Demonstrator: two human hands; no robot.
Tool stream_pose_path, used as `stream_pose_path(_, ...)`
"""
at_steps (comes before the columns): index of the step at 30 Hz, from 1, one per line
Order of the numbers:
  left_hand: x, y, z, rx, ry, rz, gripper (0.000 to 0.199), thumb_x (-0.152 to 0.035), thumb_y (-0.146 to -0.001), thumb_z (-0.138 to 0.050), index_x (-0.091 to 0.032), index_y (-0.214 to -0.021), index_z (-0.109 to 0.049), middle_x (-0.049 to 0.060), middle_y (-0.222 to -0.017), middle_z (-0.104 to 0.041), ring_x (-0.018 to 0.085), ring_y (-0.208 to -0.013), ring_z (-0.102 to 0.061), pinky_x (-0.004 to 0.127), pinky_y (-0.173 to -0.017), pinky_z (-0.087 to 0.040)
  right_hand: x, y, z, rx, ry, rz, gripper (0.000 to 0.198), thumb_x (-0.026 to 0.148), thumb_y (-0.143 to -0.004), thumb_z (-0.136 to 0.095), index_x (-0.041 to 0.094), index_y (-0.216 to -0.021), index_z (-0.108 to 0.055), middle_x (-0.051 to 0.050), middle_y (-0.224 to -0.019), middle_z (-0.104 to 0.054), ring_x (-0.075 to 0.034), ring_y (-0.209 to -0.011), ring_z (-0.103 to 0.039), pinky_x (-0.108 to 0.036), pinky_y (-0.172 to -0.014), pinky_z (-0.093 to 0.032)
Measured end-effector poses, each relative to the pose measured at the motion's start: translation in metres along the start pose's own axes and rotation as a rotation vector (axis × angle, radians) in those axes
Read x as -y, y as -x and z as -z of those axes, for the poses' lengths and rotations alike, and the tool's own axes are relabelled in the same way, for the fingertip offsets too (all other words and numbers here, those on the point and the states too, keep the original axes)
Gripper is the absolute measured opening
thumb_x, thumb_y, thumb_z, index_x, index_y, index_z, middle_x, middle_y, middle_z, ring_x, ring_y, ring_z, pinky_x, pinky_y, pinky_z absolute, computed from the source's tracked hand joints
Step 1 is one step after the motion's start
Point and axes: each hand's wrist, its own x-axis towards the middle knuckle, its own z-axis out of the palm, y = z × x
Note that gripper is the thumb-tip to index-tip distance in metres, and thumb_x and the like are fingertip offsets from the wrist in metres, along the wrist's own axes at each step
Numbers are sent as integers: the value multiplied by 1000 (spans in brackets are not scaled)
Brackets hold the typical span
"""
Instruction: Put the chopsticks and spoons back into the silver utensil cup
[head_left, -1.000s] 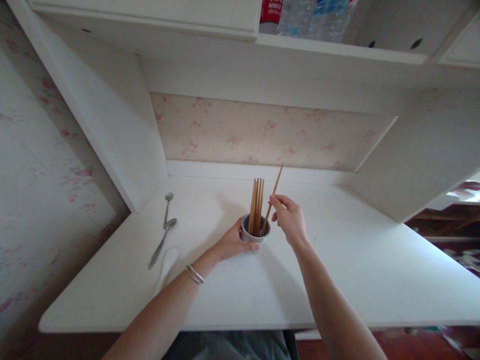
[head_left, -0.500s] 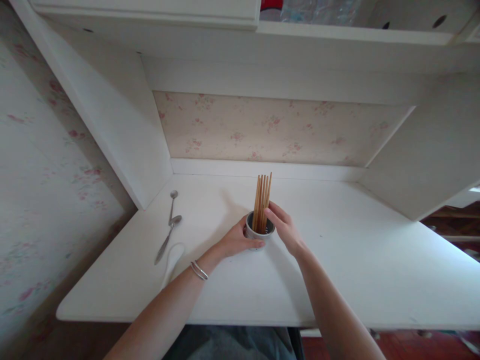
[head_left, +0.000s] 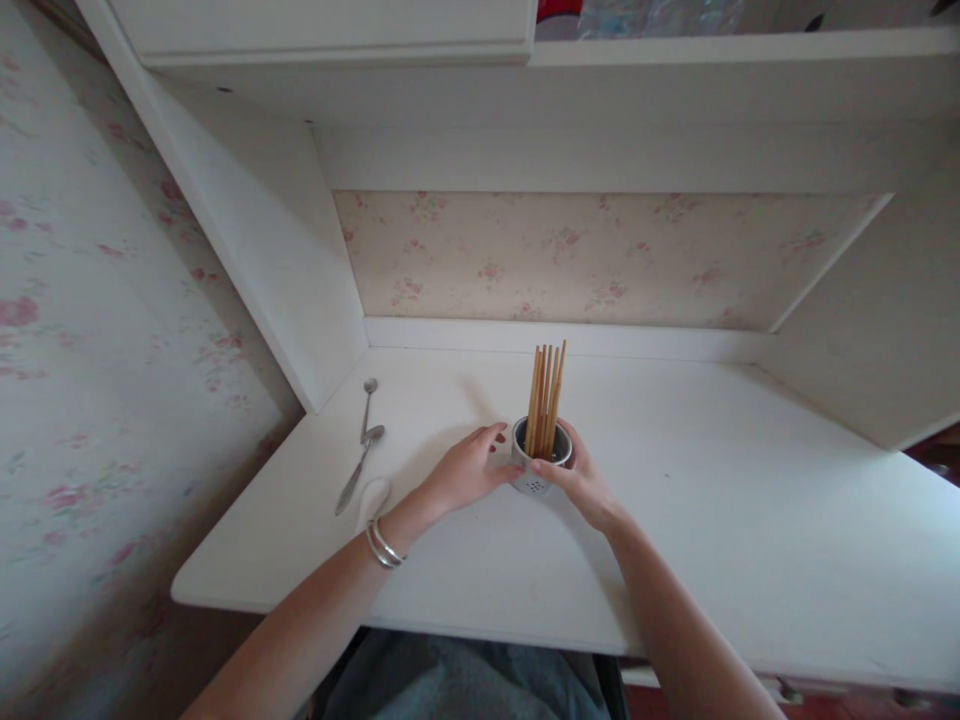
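Note:
Several wooden chopsticks [head_left: 545, 400] stand upright in a small metal holder [head_left: 534, 484] with holes in its side. My right hand [head_left: 581, 478] is wrapped round the holder's right side, its thumb across the front near the rim. On the left, my left hand [head_left: 472, 465] has its fingers and thumb apart, the thumb tip close to the holder's wall; whether it touches I cannot tell. Two metal spoons, a small one [head_left: 367, 405] and a larger one [head_left: 360, 470], lie to the left. A white spoon [head_left: 373, 497] is partly hidden behind my left wrist.
Everything stands on a white desk [head_left: 720, 520] with a raised back edge. A white side panel [head_left: 255, 250] rises at the left, and a shelf [head_left: 420, 95] hangs over the back. Clear plastic items [head_left: 660, 18] sit on the upper shelf.
My left hand has let go of the holder and moved slightly left of it. My right hand has gone from the chopsticks down to the holder. The view has shifted left.

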Motion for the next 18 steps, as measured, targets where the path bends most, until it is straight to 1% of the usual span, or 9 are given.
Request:
stream_pose_path(1, 0, 3, 13, 8, -196, 23, 49, -42, -73, -71, -21, -116, -61, 6, -108, -67, 21, -89, -62, 33, -82, -47, -1, 0, 0, -6, 3, -1, 73, 36, -68, -79, 24, -130, -44, -9, -122, -62, -26, -113, -58, -43, -97, -46)
stream_pose_path(2, 0, 7, 27, 17, -362, 39, 40, -44, -78, -65, -21, -111, -63, 6, -105, -68, 20, -86, -63, 31, -80, -47, -3, 0, 0, -13, 6, -3, 74, 36, -68, -80, 24, -131, -43, -9, -123, -62, -26, -113, -58, -43, -97, -46)
stream_pose_path(4, 1, 15, 57, -2, -626, 82, 28, -45, -86, -54, -21, -94, -66, 4, -97, -70, 19, -85, -64, 29, -78, -46, -5, 0, -1, -27, 4, -13, 76, 36, -67, -80, 26, -132, -42, -8, -123, -62, -26, -113, -58, -44, -97, -46)
stream_pose_path(6, 6, 26, 87, -48, -868, 217, 30, -46, -88, -48, -22, -85, -65, 4, -91, -71, 20, -83, -65, 29, -74, -45, -7, 0, -3, -34, -11, -29, 77, 37, -67, -81, 26, -133, -41, -8, -122, -63, -26, -111, -59, -44, -95, -47)
stream_pose_path(9, 18, 43, 124, -74, -1125, 429, 33, -46, -89, -43, -21, -91, -64, 8, -91, -71, 25, -83, -66, 31, -69, -45, -8, 0, -7, -38, -33, -44, 78, 38, -67, -80, 27, -134, -40, -8, -121, -63, -27, -109, -60, -45, -92, -49)
stream_pose_path(11, 27, 53, 139, -46, -1221, 517, 34, -46, -88, -43, -20, -96, -63, 12, -96, -71, 28, -85, -67, 33, -67, -46, -8, 0, -11, -52, -33, -46, 79, 38, -67, -80, 26, -133, -40, -9, -120, -63, -27, -108, -61, -45, -91, -49)
stream_pose_path(13, 36, 58, 146, -7, -1252, 583, 36, -47, -87, -42, -19, -98, -63, 14, -101, -70, 31, -88, -67, 36, -68, -48, -10, 0, -14, -72, -32, -40, 79, 39, -67, -81, 25, -133, -40, -9, -119, -63, -27, -107, -61, -46, -91, -49)
stream_pose_path(15, 44, 59, 147, 33, -1241, 628, 39, -46, -88, -39, -18, -98, -63, 14, -102, -70, 33, -91, -66, 39, -69, -49, -11, 0, -16, -78, -43, -25, 79, 38, -66, -82, 25, -132, -41, -9, -118, -63, -27, -107, -61, -46, -93, -48)
stream_pose_path(18, 55, 54, 145, 86, -1207, 639, 41, -40, -90, -32, -17, -101, -64, 16, -103, -70, 35, -91, -66, 43, -70, -50, -14, 0, -18, -77, -76, -3, 76, 38, -67, -81, 25, -131, -42, -9, -120, -63, -27, -110, -60, -46, -94, -47)
